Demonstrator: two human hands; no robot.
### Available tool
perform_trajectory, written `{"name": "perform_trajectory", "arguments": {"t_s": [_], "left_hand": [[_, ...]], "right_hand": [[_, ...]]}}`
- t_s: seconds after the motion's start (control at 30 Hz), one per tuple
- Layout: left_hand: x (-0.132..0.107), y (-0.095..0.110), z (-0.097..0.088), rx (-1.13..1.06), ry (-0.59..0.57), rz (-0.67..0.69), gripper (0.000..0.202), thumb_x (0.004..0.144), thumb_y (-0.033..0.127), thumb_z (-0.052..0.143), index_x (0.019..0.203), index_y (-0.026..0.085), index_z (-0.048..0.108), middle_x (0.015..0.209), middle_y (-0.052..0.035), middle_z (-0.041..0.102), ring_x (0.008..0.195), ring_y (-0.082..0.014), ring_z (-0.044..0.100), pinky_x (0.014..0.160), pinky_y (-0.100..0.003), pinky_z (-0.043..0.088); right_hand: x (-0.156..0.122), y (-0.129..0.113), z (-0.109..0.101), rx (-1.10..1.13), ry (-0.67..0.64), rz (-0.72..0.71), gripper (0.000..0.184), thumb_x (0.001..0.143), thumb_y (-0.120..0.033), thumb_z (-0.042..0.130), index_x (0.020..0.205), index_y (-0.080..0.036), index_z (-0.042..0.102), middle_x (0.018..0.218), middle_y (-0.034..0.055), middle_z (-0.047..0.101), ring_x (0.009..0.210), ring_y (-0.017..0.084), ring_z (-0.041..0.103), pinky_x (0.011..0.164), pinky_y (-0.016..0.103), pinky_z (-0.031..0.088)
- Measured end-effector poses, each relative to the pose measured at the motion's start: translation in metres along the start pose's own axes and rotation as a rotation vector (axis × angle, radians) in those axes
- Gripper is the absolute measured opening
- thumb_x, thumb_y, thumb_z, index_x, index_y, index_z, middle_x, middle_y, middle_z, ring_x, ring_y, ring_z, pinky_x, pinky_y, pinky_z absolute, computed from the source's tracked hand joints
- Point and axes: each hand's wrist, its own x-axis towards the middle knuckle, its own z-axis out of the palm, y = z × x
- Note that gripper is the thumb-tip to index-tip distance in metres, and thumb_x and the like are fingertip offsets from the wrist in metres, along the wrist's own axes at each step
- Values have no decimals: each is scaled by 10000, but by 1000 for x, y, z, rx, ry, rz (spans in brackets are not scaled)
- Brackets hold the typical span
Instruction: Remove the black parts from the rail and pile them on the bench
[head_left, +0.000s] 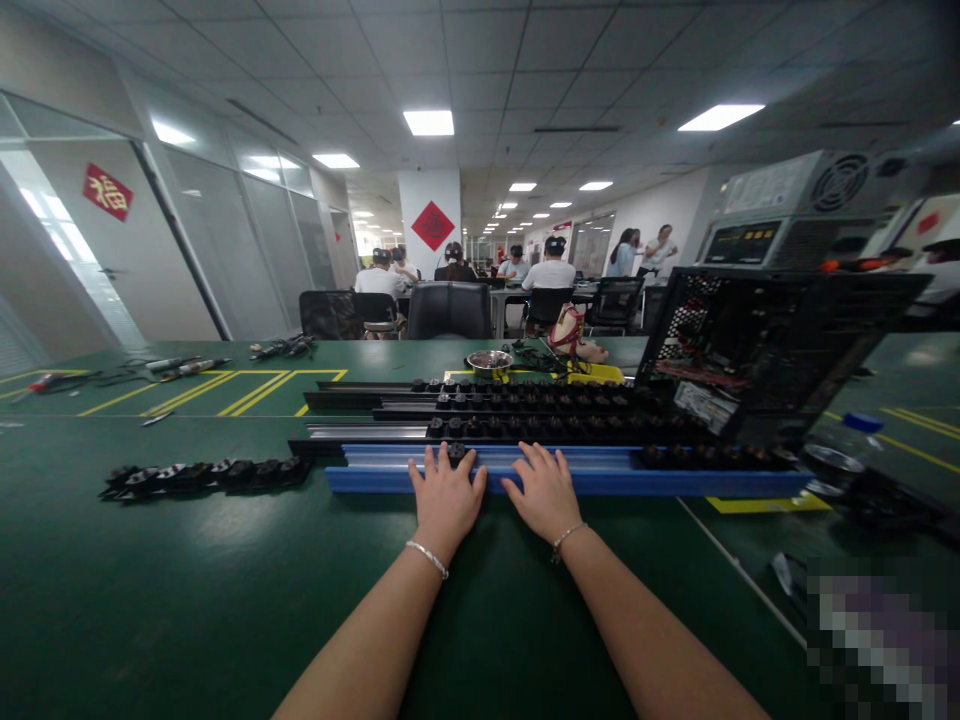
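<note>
A long blue rail [660, 484] lies across the green table in front of me. Both my hands rest on it side by side, fingers stretched forward and flat. My left hand [445, 497] has its fingertips at a black clip-like part [456, 452] seated in the rail. My right hand [545, 491] lies just right of it on bare blue rail. Neither hand grips anything. More black parts [705, 457] sit in the rail's right stretch. Behind it lie three dark metal rails [375, 410] carrying rows of similar black parts.
A loose row of black parts [202, 474] lies at left. An open black computer case [765, 340] stands at right, a grey unit [795, 205] behind it. A metal bowl [489, 360] and tools [187, 366] lie further back. Several seated people [551, 272] work at far tables.
</note>
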Motion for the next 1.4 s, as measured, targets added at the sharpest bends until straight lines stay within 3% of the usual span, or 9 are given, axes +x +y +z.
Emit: {"name": "perform_trajectory", "arguments": {"t_s": [1.4], "left_hand": [[10,-36,1,45,74,-101,373,877,430,332,1077,387,645,1248,-76,577,1242,-308,412,1031,-594,113]], "right_hand": [[0,1,0,6,1,-3,294,850,-422,455,965,-205,616,1346,62,475,1265,258,357,1074,478,166]]}}
